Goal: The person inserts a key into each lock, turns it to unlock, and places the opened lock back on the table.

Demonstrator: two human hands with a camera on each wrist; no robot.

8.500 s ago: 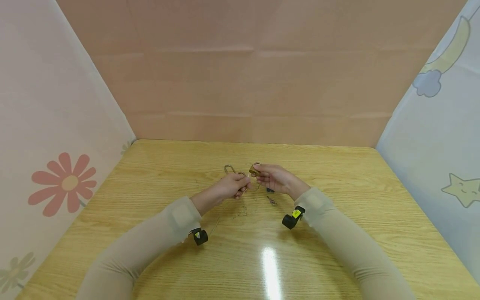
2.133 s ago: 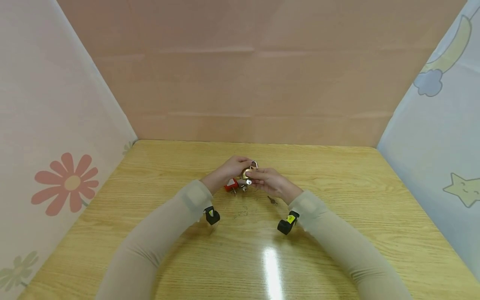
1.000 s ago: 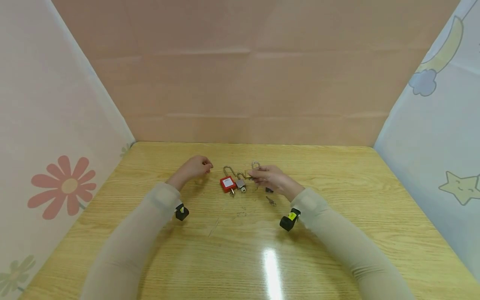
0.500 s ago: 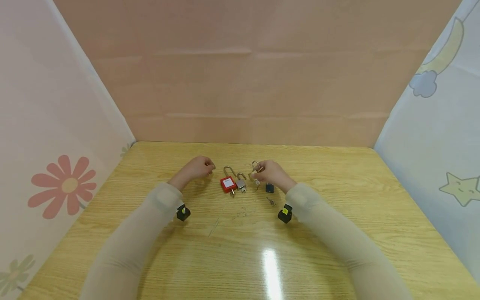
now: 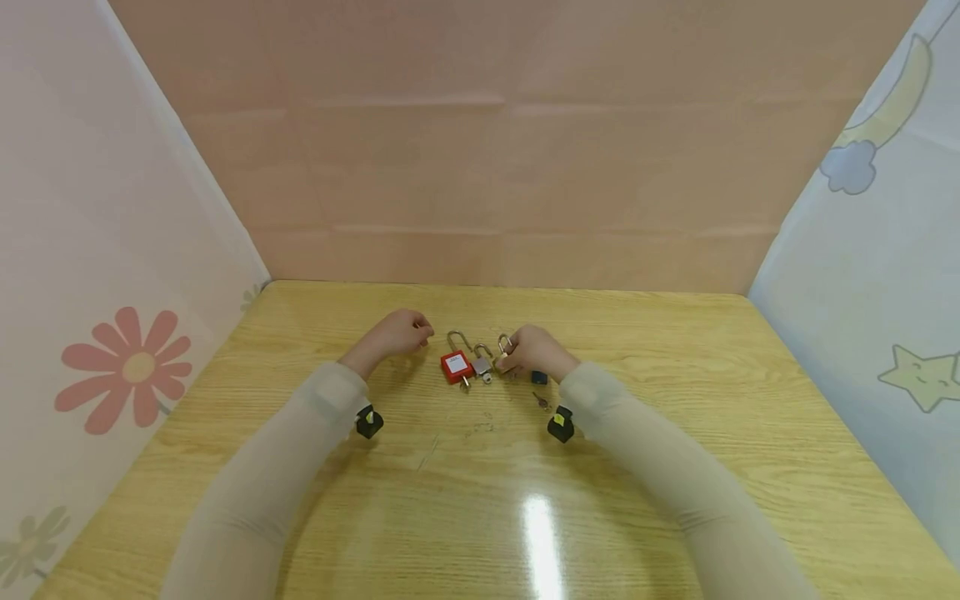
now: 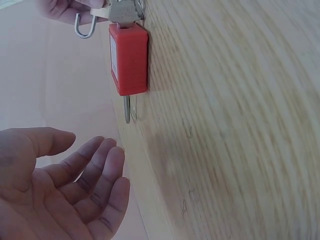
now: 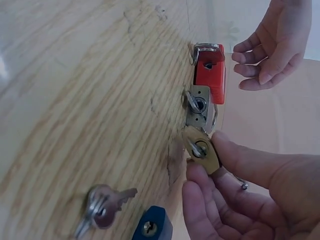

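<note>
My right hand (image 5: pixel 534 350) pinches a brass padlock (image 7: pixel 209 161) between thumb and fingers, low at the table and close beside a silver padlock (image 5: pixel 482 367). A key (image 7: pixel 198 150) sits in the brass padlock's keyhole, and its shackle (image 5: pixel 505 340) is unlatched. Left of the silver padlock lies a red padlock (image 5: pixel 455 367) with a white label, its long shackle swung out and a key in it. The silver one also has a key in it and a raised shackle. My left hand (image 6: pixel 75 185) hovers left of the red padlock, fingers loosely bent, holding nothing.
A dark blue padlock (image 5: pixel 539 377) stands just right of the right hand, its keyhole without a key. Loose keys (image 7: pixel 105 205) on a ring lie in front of it. Faint scratches mark the wooden table (image 5: pixel 420 517). Papered walls enclose the back and sides.
Around two seconds ago both hands were at the brass padlock. The left hand has since let go and moved left; the right hand has brought the padlock down beside the silver one.
</note>
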